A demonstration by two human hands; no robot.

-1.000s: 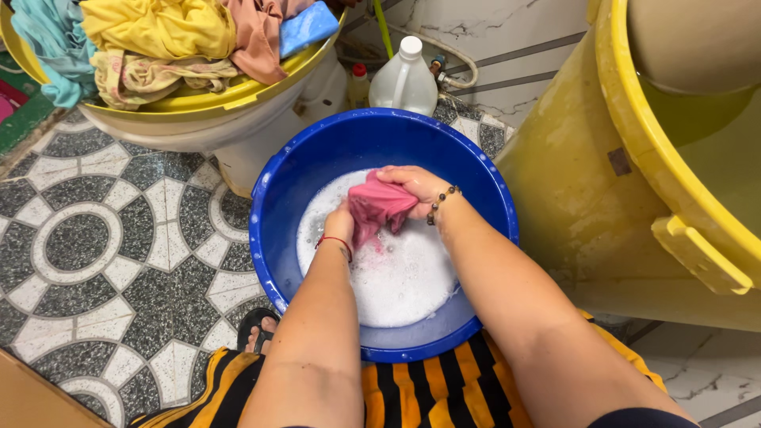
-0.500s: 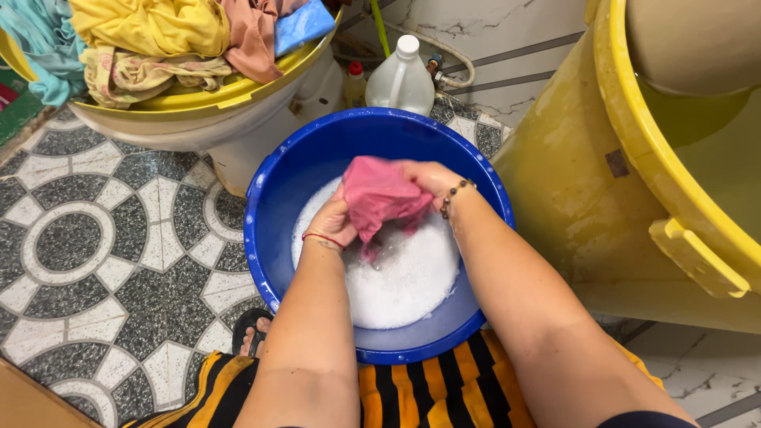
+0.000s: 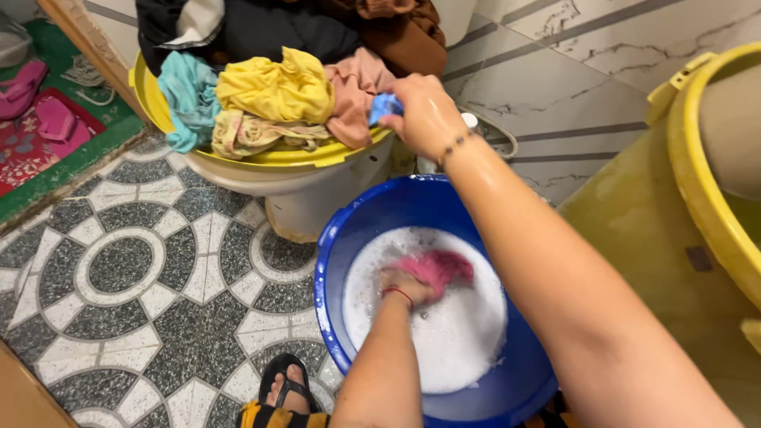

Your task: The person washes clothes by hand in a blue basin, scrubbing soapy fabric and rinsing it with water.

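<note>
A blue basin of white soapy water sits on the tiled floor in front of me. My left hand rests in the suds and grips a wet pink cloth. My right hand reaches up and away to the yellow tub heaped with laundry, and its fingers close on a blue bar of soap at the tub's rim. A bead bracelet circles the right wrist, a red thread the left.
The laundry pile holds yellow cloth, teal cloth, pink and dark garments. A large yellow barrel stands at the right. My sandalled foot is on the patterned floor tiles. Pink slippers lie on a mat at far left.
My right hand has let go of the pink cloth and gone up to the blue soap on the tub. The left hand has lowered the cloth into the suds. The view tilted up.
</note>
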